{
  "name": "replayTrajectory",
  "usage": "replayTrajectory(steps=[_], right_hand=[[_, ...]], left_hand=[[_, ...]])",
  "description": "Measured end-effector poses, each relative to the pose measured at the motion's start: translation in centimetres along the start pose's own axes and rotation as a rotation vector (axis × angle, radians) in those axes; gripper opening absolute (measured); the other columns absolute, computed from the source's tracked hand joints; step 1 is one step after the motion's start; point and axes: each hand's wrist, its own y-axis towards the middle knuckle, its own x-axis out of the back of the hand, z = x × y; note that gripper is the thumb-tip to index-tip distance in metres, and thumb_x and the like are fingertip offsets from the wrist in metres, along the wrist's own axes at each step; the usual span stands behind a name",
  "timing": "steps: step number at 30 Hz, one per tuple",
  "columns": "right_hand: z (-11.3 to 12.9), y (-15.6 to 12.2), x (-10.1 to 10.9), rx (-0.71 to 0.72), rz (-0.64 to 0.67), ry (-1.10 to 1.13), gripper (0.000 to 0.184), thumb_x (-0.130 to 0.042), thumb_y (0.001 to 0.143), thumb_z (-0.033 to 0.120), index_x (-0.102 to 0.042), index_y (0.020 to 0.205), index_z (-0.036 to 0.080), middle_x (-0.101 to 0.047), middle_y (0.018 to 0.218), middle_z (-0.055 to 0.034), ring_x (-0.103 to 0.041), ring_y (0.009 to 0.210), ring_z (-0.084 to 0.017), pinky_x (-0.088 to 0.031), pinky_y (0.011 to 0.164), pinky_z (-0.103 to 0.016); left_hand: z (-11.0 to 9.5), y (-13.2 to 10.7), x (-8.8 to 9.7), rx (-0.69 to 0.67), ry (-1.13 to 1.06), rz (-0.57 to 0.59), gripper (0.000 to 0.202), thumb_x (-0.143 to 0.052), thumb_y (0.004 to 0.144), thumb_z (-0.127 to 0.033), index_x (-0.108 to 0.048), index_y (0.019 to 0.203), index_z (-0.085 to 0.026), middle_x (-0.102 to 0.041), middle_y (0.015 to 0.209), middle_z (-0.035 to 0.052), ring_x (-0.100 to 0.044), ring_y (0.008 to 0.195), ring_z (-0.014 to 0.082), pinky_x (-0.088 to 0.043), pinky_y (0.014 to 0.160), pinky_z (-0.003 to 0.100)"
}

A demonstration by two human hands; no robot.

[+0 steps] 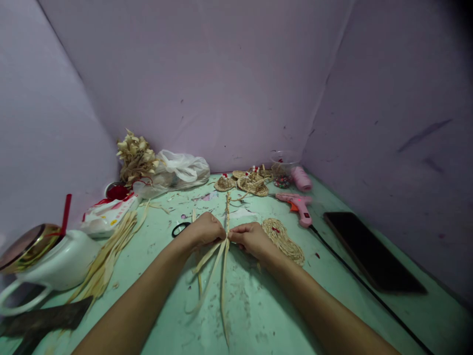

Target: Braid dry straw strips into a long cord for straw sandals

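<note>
My left hand (205,230) and my right hand (250,238) meet in the middle of the green table (258,305), both pinching a straw braid (228,209) that runs away from me. Loose pale strips (216,268) of the braid fan out from my fingers toward me. A flat coiled straw mat (284,240) lies just right of my right hand.
A pile of straw strips (107,256) and a white kettle (48,261) lie left. Black scissors (181,229) sit beside my left hand. Small straw hats (247,182), a pink glue gun (298,207) with its black cord, pink thread spool (302,179), plastic bag (181,170), dark phone (373,251).
</note>
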Motion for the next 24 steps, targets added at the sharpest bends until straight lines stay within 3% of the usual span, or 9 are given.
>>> replayTrajectory(steps=[3,9,12,18,24], right_hand=[[0.3,-0.1,0.2,-0.013,0.004,0.029,0.011,-0.060,0.059,0.018,-0.065,0.064,0.009,-0.037,0.034,0.0068,-0.027,0.033,-0.003,-0.018,0.036,-0.018],[1.0,-0.7,0.6,-0.029,0.062,0.075,0.007,-0.057,0.058,0.014,-0.061,0.058,0.010,-0.038,0.035,0.0064,-0.026,0.032,-0.002,-0.015,0.034,-0.018],[1.2,-1.0,0.7,-0.022,0.078,0.057,0.007,-0.054,0.059,0.012,-0.061,0.058,0.010,-0.043,0.036,0.0053,-0.029,0.031,-0.003,-0.018,0.032,-0.017],[1.5,-1.2,0.9,-0.048,0.125,0.026,0.012,-0.053,0.064,0.016,-0.063,0.065,0.010,-0.045,0.035,0.0048,-0.027,0.027,-0.002,-0.016,0.030,-0.016],[1.3,-1.0,1.2,-0.022,0.181,0.116,0.010,-0.054,0.061,0.016,-0.061,0.064,0.010,-0.046,0.038,0.0044,-0.029,0.029,-0.002,-0.015,0.029,-0.016]], left_hand=[[-0.5,-0.3,0.0,0.047,-0.055,-0.003,0.012,-0.050,0.049,-0.015,-0.044,0.039,-0.014,-0.033,0.030,-0.0048,-0.027,0.031,0.0050,-0.017,0.034,0.019],[0.3,0.3,0.0,0.122,-0.125,0.170,0.016,-0.058,0.052,-0.028,-0.054,0.049,-0.012,-0.047,0.039,-0.0002,-0.035,0.031,0.0067,-0.020,0.032,0.020],[0.6,0.6,-0.1,0.106,-0.122,0.158,0.019,-0.061,0.050,-0.029,-0.054,0.050,-0.011,-0.051,0.043,0.0007,-0.037,0.032,0.0061,-0.022,0.032,0.019],[-0.2,-0.1,-0.2,0.090,-0.141,0.072,0.032,-0.071,0.044,-0.035,-0.049,0.053,-0.013,-0.042,0.031,-0.0047,-0.032,0.029,0.0043,-0.021,0.031,0.016],[-0.3,-0.3,-0.7,0.092,-0.362,0.246,0.033,-0.069,0.050,-0.034,-0.047,0.064,-0.015,-0.045,0.036,-0.0054,-0.041,0.030,0.0065,-0.026,0.030,0.015]])
